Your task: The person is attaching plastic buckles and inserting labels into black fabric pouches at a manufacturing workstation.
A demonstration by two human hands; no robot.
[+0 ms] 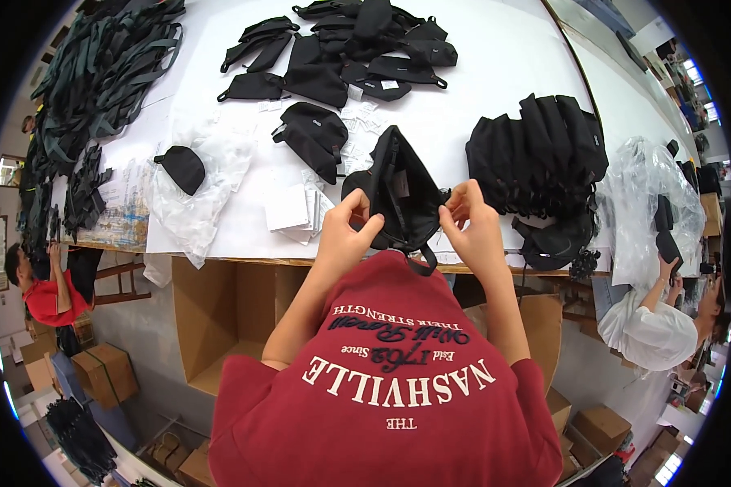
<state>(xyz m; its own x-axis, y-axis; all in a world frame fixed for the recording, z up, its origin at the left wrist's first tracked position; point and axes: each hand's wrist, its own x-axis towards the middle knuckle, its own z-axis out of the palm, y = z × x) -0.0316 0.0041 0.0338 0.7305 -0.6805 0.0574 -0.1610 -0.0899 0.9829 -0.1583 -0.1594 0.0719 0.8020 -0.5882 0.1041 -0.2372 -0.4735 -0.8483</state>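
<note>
A black zippered pouch is spread open at the table's front edge, its dark inside facing up and a small pale label showing there. My left hand pinches the left side of its mouth between thumb and fingers. On the opposite side, my right hand grips the edge near the zipper end, fingers curled. A short black strap loop hangs from the pouch over my red shirt. Beside my left hand lies a stack of white cards.
A row of black pouches is packed together at right, with more black pouches piled at the back. Dark straps heap up at far left. Clear plastic bags lie on the table. Two people work at the sides; cardboard boxes stand below.
</note>
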